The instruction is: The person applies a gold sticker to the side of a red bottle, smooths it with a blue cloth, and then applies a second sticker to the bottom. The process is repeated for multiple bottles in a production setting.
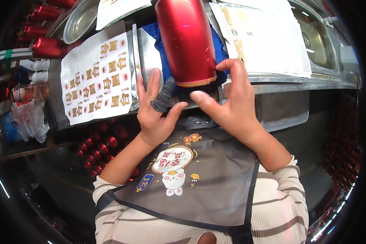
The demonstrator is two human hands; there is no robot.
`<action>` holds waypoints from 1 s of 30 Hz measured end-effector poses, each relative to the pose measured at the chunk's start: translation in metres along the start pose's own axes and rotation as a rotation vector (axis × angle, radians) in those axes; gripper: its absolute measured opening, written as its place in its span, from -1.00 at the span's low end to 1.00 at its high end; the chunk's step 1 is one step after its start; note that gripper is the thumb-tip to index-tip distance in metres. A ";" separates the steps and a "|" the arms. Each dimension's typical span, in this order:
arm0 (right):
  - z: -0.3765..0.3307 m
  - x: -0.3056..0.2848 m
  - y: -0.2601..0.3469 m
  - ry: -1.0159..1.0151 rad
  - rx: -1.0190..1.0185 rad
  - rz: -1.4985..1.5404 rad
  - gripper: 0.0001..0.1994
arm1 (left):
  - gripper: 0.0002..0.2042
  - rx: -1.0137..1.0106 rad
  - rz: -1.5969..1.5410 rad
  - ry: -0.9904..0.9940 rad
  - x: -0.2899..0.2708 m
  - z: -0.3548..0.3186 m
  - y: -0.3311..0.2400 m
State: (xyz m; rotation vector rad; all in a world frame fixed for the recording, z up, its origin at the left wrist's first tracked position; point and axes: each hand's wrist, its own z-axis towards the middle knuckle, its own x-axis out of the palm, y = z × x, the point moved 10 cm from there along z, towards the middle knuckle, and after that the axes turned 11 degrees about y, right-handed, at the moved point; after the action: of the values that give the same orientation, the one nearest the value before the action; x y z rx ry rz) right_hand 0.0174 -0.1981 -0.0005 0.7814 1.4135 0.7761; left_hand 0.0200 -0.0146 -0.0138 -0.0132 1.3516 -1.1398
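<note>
A glossy white sticker sheet with gold emblems lies at the worktop's left front edge. The left hand is open, palm up, touching nothing. The right hand cups the smooth red metal bottle's gold-rimmed base, lying on a blue cloth mid-worktop.

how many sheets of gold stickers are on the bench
3: one sticker sheet left of the red bottle, one right of it, one at the top edge. More may be hidden.
</note>
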 end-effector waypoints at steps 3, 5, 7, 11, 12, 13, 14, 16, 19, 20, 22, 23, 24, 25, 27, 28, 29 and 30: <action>0.005 0.007 0.008 -0.095 -0.022 -0.144 -0.35 | -0.55 -0.010 0.010 0.024 0.010 -0.007 0.002; 0.009 0.011 0.004 -0.110 -0.006 -0.158 -0.32 | -0.58 -0.025 0.036 0.028 0.012 -0.003 -0.002; 0.010 0.010 0.000 -0.113 -0.006 -0.084 -0.35 | -0.60 -0.009 0.050 0.023 0.012 -0.003 -0.002; 0.012 0.010 -0.008 -0.071 0.044 0.053 -0.41 | -0.60 -0.002 0.071 0.030 0.009 0.000 -0.005; 0.012 0.010 -0.010 -0.063 0.056 0.081 -0.43 | -0.60 0.008 0.074 0.026 0.009 0.001 -0.006; 0.012 0.009 -0.010 -0.064 0.051 0.082 -0.43 | -0.60 -0.001 0.072 0.024 0.008 0.001 -0.005; 0.011 0.008 -0.010 -0.064 0.046 0.082 -0.44 | -0.61 -0.011 0.069 0.022 0.007 0.001 -0.003; 0.012 0.008 -0.014 -0.043 0.071 0.135 -0.44 | -0.60 -0.065 0.019 0.010 0.004 -0.001 0.005; 0.012 0.010 -0.023 0.004 0.132 0.232 -0.44 | -0.59 -0.169 -0.122 -0.008 -0.001 -0.002 0.020; 0.012 0.010 -0.023 0.008 0.133 0.224 -0.44 | -0.59 -0.184 -0.168 -0.005 -0.002 0.006 0.020; 0.012 0.008 -0.015 -0.007 0.089 0.129 -0.44 | -0.56 -0.157 -0.288 0.019 0.002 0.015 0.021; 0.012 0.008 -0.007 -0.027 0.045 0.041 -0.43 | -0.55 -0.149 -0.348 0.031 0.004 0.019 0.022; 0.012 0.008 0.002 -0.047 0.001 -0.046 -0.42 | -0.54 -0.259 -0.540 -0.016 0.010 0.019 0.028; 0.012 0.008 0.003 -0.062 -0.010 -0.035 -0.41 | -0.54 -0.324 -0.655 -0.042 0.015 0.018 0.031; 0.013 0.009 0.003 -0.093 -0.033 -0.013 -0.38 | -0.53 -0.419 -0.846 -0.080 0.019 0.014 0.037; 0.012 0.009 0.002 -0.104 -0.056 -0.005 -0.39 | -0.53 -0.448 -0.917 -0.086 0.019 0.015 0.033; 0.011 0.009 0.001 -0.100 -0.055 0.001 -0.40 | -0.54 -0.477 -0.987 -0.091 0.020 0.017 0.031; 0.011 0.010 0.001 -0.096 -0.053 0.007 -0.41 | -0.53 -0.486 -1.023 -0.091 0.020 0.019 0.029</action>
State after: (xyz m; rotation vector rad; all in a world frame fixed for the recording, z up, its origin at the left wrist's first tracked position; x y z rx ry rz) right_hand 0.0281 -0.1899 -0.0051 0.7734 1.3007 0.7687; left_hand 0.0487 -0.0240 -0.0401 -1.2067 1.5342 -1.5557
